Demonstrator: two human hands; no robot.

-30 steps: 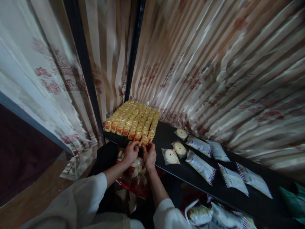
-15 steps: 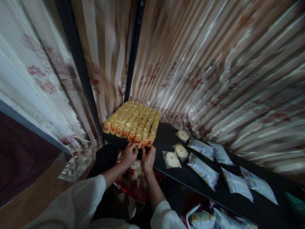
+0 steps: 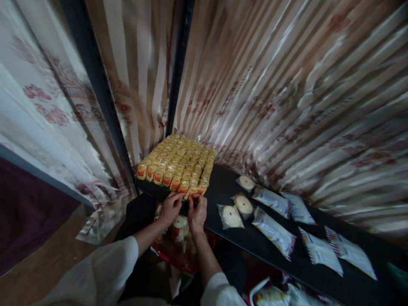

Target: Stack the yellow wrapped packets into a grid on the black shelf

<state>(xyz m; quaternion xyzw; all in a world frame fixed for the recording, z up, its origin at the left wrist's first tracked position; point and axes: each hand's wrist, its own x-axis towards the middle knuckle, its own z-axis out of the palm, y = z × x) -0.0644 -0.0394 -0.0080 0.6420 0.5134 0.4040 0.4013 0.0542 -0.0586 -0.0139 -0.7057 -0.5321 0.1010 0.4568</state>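
**Two-handed alignment of a film-wrapped cake at the near edge of its block**

The block of film-wrapped yellow cakes (image 3: pixel 178 157), the landmark here, fills one end of a black shelf (image 3: pixel 219 180). The red-labelled cake (image 3: pixel 191 191) being handled sits in the block's near row, one place in from its right end. The left hand (image 3: pixel 172 208) is at this cake's left near corner, thumb and forefinger drawn close together; the right hand (image 3: pixel 197 214) is at its near right side, fingers curled. Whether either hand pinches the film or merely pushes cannot be told. The step in hand appears to be squaring the cake with its row; the next move would call for light, even pressure from both sides, sparing the neighbouring cakes. The label faces the person; the long axis seems to run back into the block, though its tilt is unclear. Below the block's near edge is a red bag (image 3: pixel 183 260) of packets; right of the block lie three round wrapped cakes (image 3: pixel 244 205).
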